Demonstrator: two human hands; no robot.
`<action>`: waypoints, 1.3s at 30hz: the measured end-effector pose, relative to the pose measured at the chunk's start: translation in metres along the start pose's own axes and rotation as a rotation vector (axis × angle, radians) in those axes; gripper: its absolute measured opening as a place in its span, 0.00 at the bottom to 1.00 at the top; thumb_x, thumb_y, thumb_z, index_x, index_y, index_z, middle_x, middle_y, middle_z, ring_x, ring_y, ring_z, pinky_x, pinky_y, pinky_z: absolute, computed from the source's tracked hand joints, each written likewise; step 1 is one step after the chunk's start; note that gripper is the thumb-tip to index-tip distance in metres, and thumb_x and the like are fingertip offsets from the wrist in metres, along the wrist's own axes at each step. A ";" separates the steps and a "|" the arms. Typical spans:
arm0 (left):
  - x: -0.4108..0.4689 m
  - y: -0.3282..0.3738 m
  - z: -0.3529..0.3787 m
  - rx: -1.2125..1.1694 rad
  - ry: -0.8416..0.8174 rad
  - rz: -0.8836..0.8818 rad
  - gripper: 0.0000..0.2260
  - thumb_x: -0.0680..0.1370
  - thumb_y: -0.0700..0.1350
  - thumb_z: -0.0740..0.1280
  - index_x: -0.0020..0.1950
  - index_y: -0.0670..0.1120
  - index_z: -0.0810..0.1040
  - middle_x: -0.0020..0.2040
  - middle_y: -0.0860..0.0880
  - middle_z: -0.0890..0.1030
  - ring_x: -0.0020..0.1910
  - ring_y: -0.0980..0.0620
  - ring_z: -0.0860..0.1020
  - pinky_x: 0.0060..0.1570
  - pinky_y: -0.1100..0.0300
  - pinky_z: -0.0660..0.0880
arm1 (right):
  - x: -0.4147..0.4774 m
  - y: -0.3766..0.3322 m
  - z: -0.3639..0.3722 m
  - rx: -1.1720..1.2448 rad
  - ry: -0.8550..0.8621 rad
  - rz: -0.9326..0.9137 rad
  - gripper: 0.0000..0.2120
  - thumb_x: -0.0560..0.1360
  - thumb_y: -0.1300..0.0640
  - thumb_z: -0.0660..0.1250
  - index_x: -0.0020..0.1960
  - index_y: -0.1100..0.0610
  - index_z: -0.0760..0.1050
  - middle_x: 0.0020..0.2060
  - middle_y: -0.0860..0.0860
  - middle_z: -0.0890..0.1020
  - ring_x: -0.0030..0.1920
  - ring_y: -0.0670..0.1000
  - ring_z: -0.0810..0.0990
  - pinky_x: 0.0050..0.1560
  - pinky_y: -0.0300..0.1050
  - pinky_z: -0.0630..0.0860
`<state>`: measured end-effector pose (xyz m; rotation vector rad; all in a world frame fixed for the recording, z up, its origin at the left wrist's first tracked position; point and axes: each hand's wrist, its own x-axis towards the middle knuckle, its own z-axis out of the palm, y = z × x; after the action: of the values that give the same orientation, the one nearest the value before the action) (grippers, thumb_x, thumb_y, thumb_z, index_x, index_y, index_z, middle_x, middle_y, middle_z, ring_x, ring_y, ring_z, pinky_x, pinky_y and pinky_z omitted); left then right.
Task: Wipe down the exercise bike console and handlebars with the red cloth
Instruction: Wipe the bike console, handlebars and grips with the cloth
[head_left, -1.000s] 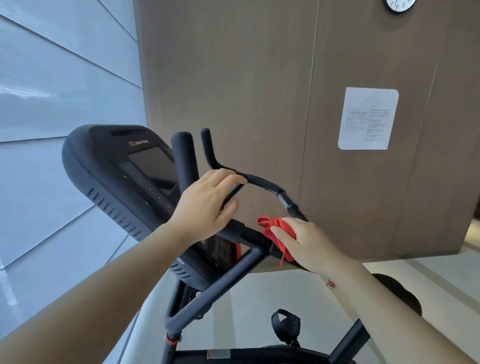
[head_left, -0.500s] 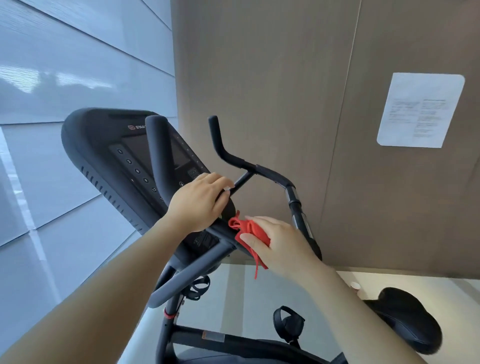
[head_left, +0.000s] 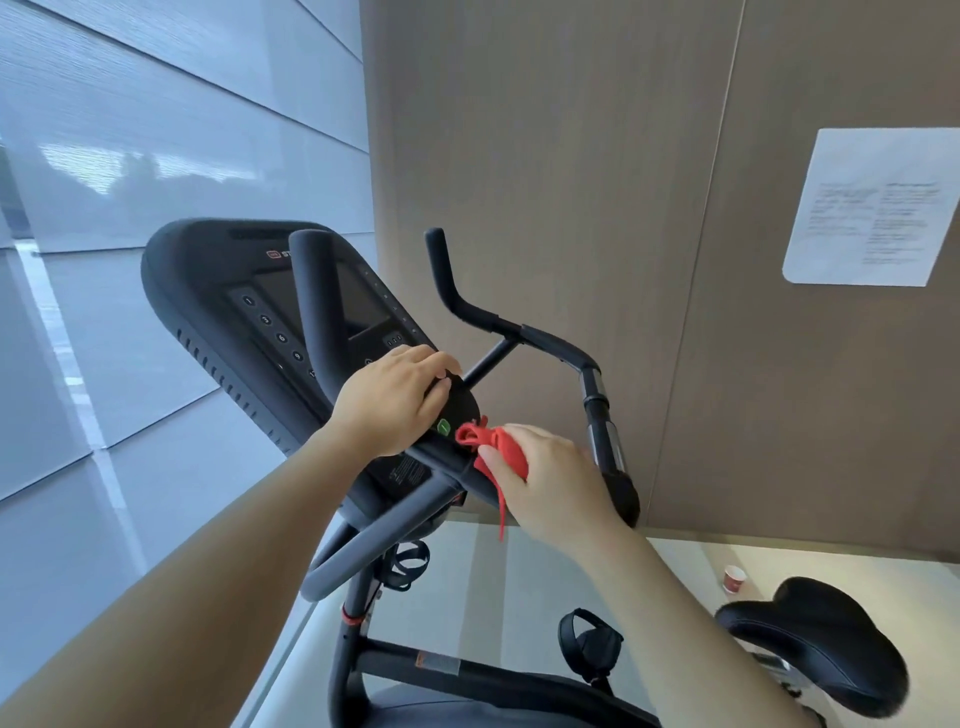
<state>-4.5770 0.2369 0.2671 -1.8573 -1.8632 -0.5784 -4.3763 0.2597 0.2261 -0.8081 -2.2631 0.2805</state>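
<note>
right hand (head_left: 550, 483) pinched bunched red cloth (head_left: 491, 447) at handlebars (head_left: 550, 340) centre, beneath console (head_left: 218, 291) | left hand (head_left: 392, 405) gripped console's lower edge | we judged cloth light, limp; hold wadded

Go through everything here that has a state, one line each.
red cloth: bunched, gripped in the right hand, against the console's lower end.
left hand: holds the console's lower end.
console screen: dark.
paper cup: upright on the floor.
wall notice: flat on the wall panel.

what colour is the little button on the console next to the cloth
The button is green; head view.
</note>
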 end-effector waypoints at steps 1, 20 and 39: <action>0.000 0.000 0.000 -0.002 -0.002 0.001 0.24 0.76 0.56 0.43 0.60 0.53 0.74 0.55 0.54 0.78 0.56 0.51 0.74 0.52 0.51 0.75 | -0.003 0.003 0.001 -0.020 0.002 -0.010 0.20 0.78 0.42 0.57 0.61 0.53 0.73 0.57 0.47 0.79 0.57 0.49 0.76 0.56 0.42 0.72; -0.002 -0.002 0.001 -0.033 0.036 0.077 0.27 0.76 0.56 0.40 0.59 0.51 0.75 0.54 0.52 0.78 0.54 0.49 0.74 0.46 0.54 0.74 | -0.002 -0.010 0.005 -0.066 0.029 0.117 0.17 0.77 0.41 0.58 0.57 0.51 0.75 0.50 0.47 0.80 0.50 0.51 0.77 0.44 0.42 0.69; -0.004 -0.003 0.003 -0.025 0.091 0.115 0.19 0.79 0.52 0.48 0.59 0.52 0.76 0.56 0.52 0.78 0.55 0.49 0.75 0.40 0.60 0.66 | -0.041 -0.005 0.019 -0.301 0.234 0.063 0.32 0.74 0.32 0.48 0.61 0.53 0.76 0.58 0.49 0.80 0.57 0.52 0.79 0.56 0.46 0.74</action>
<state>-4.5801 0.2352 0.2626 -1.9069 -1.6862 -0.6381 -4.3692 0.2308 0.1917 -1.0116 -2.0866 -0.1259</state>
